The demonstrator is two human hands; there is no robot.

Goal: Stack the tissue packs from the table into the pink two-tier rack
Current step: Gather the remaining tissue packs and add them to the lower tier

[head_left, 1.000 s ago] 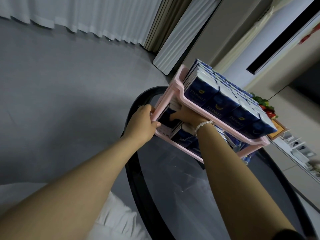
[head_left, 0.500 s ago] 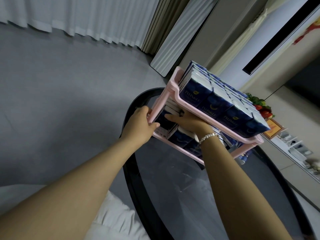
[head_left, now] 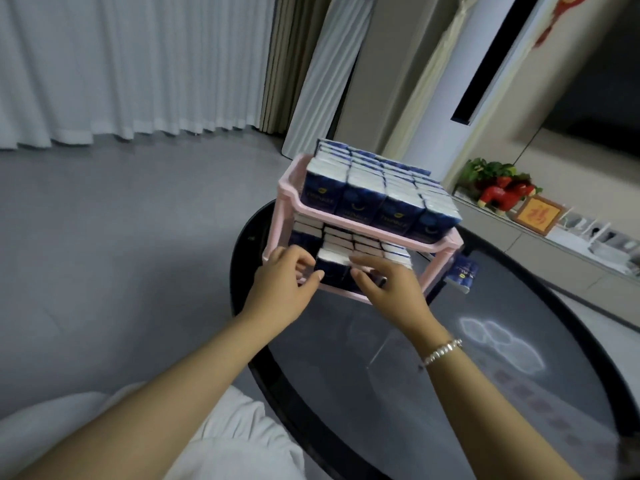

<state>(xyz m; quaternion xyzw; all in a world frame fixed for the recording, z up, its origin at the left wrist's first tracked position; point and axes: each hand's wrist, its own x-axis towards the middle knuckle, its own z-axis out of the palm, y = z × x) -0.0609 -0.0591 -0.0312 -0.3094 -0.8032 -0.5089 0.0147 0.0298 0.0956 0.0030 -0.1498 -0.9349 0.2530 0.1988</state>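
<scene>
left hand [head_left: 277, 296]: mine, at the rack's lower front-left corner, fingers [head_left: 300, 263] curled against the front tissue pack [head_left: 333, 268]; a real grip, can't tell.
right hand [head_left: 389, 291]: fingers curled on the same pack's right side and top, thumb in front. Beaded bracelet [head_left: 442, 351] on the wrist.
front pack: lower tier, front edge, white top up, between both hands.
rack [head_left: 437, 244]: pink, two tiers, at the far-left edge of the dark glass counter [head_left: 415, 393].
lower tier: packs [head_left: 363, 242] stacked behind the front one.
upper tier: full, blue packs [head_left: 381, 192] upright in rows.
loose pack [head_left: 462, 273]: on the counter, just right of the rack.
</scene>
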